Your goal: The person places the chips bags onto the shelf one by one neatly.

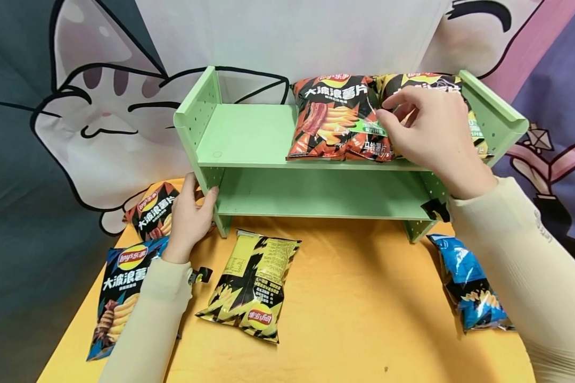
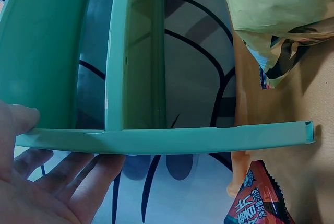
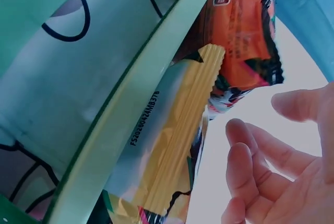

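Observation:
My left hand (image 1: 191, 215) grips the left side panel (image 2: 209, 140) of a small green two-tier shelf (image 1: 249, 135); in the left wrist view the thumb and fingers lie on opposite faces of it. On the upper tier stand a red bag of potato chips (image 1: 328, 119) and, to its right, a yellow-and-black chip bag (image 1: 476, 133). My right hand (image 1: 433, 133) hovers in front of these two bags, hiding part of the yellow one. Its fingers are loosely bent, and the right wrist view shows a gap between thumb and fingertips (image 3: 240, 164), holding nothing.
A yellow chip bag (image 1: 251, 287) lies on the orange-covered table (image 1: 345, 308) before the shelf. Left of it are a blue bag (image 1: 120, 298), partly under my forearm, and a red bag (image 1: 155, 210). Another blue bag (image 1: 471, 282) lies at the right. A cartoon-printed cloth (image 1: 105, 133) hangs behind.

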Demonstrator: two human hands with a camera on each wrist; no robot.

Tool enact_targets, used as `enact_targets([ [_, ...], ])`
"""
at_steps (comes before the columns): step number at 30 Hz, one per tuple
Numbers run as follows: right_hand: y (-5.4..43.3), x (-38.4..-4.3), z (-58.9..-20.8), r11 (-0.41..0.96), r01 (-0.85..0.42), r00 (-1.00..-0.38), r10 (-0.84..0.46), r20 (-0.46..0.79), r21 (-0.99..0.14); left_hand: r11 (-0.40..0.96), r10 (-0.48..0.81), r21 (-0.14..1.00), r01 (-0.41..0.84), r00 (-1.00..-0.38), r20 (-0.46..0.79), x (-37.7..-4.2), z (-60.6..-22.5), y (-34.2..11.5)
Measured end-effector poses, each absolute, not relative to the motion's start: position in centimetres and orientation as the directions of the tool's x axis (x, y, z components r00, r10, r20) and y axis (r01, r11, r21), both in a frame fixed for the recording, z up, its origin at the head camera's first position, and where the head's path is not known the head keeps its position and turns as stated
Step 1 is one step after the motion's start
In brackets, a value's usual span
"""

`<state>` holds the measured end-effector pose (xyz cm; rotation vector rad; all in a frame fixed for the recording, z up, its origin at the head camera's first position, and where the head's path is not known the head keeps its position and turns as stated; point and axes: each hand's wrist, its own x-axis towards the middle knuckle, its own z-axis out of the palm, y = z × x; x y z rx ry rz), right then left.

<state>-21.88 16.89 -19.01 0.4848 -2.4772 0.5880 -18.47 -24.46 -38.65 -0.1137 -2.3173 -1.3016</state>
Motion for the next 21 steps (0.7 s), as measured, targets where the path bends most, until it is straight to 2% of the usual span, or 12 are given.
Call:
enact_targets([
  [10, 18.5, -18.9, -20.9, 0.782, -0.514, -0.711, -0.157, 0.686, -0.353, 0.557, -0.154, 0.776, 0.296, -0.882, 0.446, -18.5, -38.7, -24.6],
  [21, 22.2, -16.6, -23.2, 0.715, -0.536, -0.667, -0.032, 0.745, -0.449, 0.556, -0.161, 0.779, 0.289, -0.883, 0.442, -18.7, -39.0, -24.6],
])
